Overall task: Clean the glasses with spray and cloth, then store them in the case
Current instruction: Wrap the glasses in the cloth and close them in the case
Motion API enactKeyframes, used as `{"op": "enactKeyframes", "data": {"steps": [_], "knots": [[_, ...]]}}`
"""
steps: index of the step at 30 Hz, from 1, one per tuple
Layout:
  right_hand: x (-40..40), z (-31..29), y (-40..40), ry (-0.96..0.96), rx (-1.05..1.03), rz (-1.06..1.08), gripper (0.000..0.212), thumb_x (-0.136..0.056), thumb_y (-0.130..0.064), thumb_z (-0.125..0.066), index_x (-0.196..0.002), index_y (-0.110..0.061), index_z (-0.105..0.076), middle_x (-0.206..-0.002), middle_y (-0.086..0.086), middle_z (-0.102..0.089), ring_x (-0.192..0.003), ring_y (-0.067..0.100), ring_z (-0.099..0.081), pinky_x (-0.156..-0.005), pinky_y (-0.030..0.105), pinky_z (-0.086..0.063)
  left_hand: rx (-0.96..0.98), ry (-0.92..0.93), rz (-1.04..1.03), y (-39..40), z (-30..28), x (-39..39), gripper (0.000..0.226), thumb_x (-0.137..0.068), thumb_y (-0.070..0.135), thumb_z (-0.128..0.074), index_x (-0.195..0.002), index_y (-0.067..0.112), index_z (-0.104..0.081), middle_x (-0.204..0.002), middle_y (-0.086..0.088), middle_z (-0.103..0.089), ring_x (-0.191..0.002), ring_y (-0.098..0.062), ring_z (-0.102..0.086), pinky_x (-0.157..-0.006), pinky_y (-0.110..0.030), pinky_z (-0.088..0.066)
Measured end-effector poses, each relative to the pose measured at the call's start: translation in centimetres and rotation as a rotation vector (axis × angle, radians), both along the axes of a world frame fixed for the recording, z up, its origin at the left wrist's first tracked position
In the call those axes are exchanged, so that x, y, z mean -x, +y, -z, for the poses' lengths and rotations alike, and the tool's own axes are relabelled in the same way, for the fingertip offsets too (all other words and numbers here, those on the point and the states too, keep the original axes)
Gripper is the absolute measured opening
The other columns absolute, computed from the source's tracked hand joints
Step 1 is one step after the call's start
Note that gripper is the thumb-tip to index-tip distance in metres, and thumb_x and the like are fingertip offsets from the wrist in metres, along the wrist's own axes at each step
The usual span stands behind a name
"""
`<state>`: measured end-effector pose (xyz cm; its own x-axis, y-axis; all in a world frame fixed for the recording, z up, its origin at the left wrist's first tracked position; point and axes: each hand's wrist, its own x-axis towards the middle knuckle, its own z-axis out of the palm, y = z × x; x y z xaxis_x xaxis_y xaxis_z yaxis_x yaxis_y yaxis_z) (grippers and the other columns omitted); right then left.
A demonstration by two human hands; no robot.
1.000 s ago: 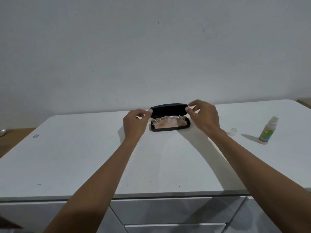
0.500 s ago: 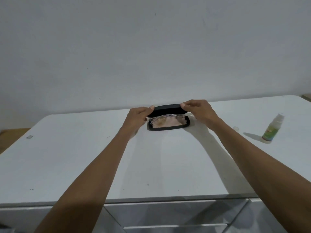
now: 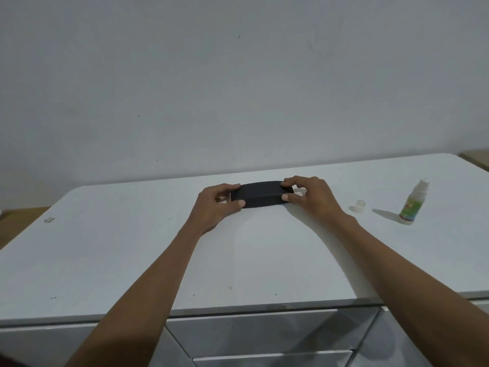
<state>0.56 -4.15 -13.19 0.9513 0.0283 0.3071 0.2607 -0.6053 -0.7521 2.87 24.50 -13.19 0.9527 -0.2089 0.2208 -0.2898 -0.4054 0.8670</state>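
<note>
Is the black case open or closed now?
Closed. The case shows only its black lid, no gap and no contents, with the left hand and right hand holding its ends.

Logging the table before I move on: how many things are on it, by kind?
Black glasses case, lid down, both hands on its ends: 1
Spray bottle: 1
Small clear cap: 1
Small unidentifiable bit near the left edge: 1
Total: 4

The black case (image 3: 260, 194) lies closed and flat on the white tabletop — the spray bottle (image 3: 413, 202) stands upright, uncapped, well to its right.
</note>
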Motion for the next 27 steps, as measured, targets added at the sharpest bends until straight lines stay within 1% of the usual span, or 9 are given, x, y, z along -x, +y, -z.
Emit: {"op": "enactKeyframes", "data": {"steps": [3,6,10,12,14,16,21,24,27], "knots": [[0.3,-0.2,0.3,0.015,-0.012,-0.001,0.028,-0.085,-0.022,-0.082,-0.113,-0.022,-0.074,-0.119,-0.009,-0.07,-0.115,0.021,-0.063,-0.089,0.027,-0.041,-0.085,-0.066,0.014,-0.2,0.3,0.4,0.054,-0.072,0.019,-0.092,-0.121,0.028,-0.071,-0.117,0.016,-0.071,-0.109,-0.002,-0.066,-0.098,-0.014,-0.046],[0.8,-0.6,0.9,0.043,0.022,-0.023,0.034,-0.081,-0.026,-0.085,-0.108,-0.024,-0.066,-0.113,-0.005,-0.071,-0.107,0.018,-0.065,-0.088,0.036,-0.05,-0.103,-0.126,-0.003,-0.5,0.6,0.4,0.048,-0.075,0.017,-0.089,-0.119,0.027,-0.071,-0.113,0.017,-0.072,-0.106,-0.003,-0.066,-0.096,-0.013,-0.048],[0.6,-0.4,1.2,0.026,0.052,-0.009,0.033,-0.083,-0.023,-0.079,-0.112,-0.027,-0.064,-0.109,-0.004,-0.072,-0.102,0.021,-0.069,-0.093,0.043,-0.056,-0.068,-0.125,-0.03,-0.7,0.6,0.1,0.046,-0.076,0.015,-0.088,-0.118,0.024,-0.073,-0.11,0.015,-0.073,-0.098,0.003,-0.066,-0.084,-0.005,-0.045],[-0.3,-0.6,1.3,0.007,0.057,-0.021,0.033,-0.084,-0.02,-0.078,-0.115,-0.029,-0.068,-0.11,-0.004,-0.073,-0.104,0.022,-0.068,-0.095,0.041,-0.055,-0.012,-0.09,-0.054,-0.7,0.4,-0.6,0.047,-0.075,0.011,-0.089,-0.118,0.02,-0.074,-0.109,0.009,-0.073,-0.086,-0.003,-0.068,-0.082,-0.01,-0.05],[-1.6,-1.2,1.6,0.003,0.057,-0.017,0.036,-0.086,-0.018,-0.079,-0.121,-0.026,-0.069,-0.113,-0.001,-0.072,-0.107,0.024,-0.067,-0.096,0.038,-0.054,0.08,-0.028,-0.068,-0.9,0.1,-1.8,0.049,-0.074,0.003,-0.088,-0.119,0.015,-0.074,-0.108,-0.003,-0.073,-0.066,-0.009,-0.061,-0.083,-0.028,-0.061],[-3.3,-1.6,2.0,-0.006,0.079,-0.006,0.038,-0.087,-0.019,-0.078,-0.124,-0.023,-0.069,-0.115,0.001,-0.072,-0.107,0.025,-0.066,-0.095,0.041,-0.054,0.156,0.015,-0.076,-1.1,-0.4,-3.2,0.05,-0.074,-0.007,-0.084,-0.12,0.007,-0.073,-0.11,-0.014,-0.071,-0.06,-0.008,-0.056,-0.084,-0.04,-0.064],[-7.6,-2.0,2.8,-0.003,0.088,0.013,0.039,-0.09,-0.015,-0.076,-0.128,-0.018,-0.067,-0.12,0.004,-0.071,-0.109,0.024,-0.064,-0.095,0.037,-0.052,0.18,0.027,-0.135,-1.0,-0.7,-7.5,0.051,-0.071,-0.012,-0.084,-0.119,0.005,-0.073,-0.112,-0.014,-0.072,-0.096,-0.031,-0.07,-0.087,-0.048,-0.062],[-9.2,-1.4,3.2,0.007,0.096,0.018,0.037,-0.091,-0.015,-0.075,-0.127,-0.018,-0.067,-0.117,0.003,-0.071,-0.105,0.023,-0.064,-0.09,0.033,-0.05,0.078,-0.03,-0.159,-0.7,0.0,-9.3,0.05,-0.071,-0.003,-0.087,-0.118,0.009,-0.075,-0.107,-0.007,-0.075,-0.092,-0.024,-0.071,-0.094,-0.046,-0.06],[-9.8,-0.7,3.4,0.002,0.102,0.029,0.035,-0.092,-0.016,-0.073,-0.127,-0.018,-0.066,-0.11,-0.001,-0.068,-0.097,0.02,-0.061,-0.083,0.029,-0.044,-0.04,-0.095,-0.165,-0.8,0.1,-9.8,0.047,-0.074,0.004,-0.088,-0.119,0.009,-0.075,-0.108,-0.006,-0.076,-0.096,-0.021,-0.073,-0.095,-0.032,-0.058]]}}
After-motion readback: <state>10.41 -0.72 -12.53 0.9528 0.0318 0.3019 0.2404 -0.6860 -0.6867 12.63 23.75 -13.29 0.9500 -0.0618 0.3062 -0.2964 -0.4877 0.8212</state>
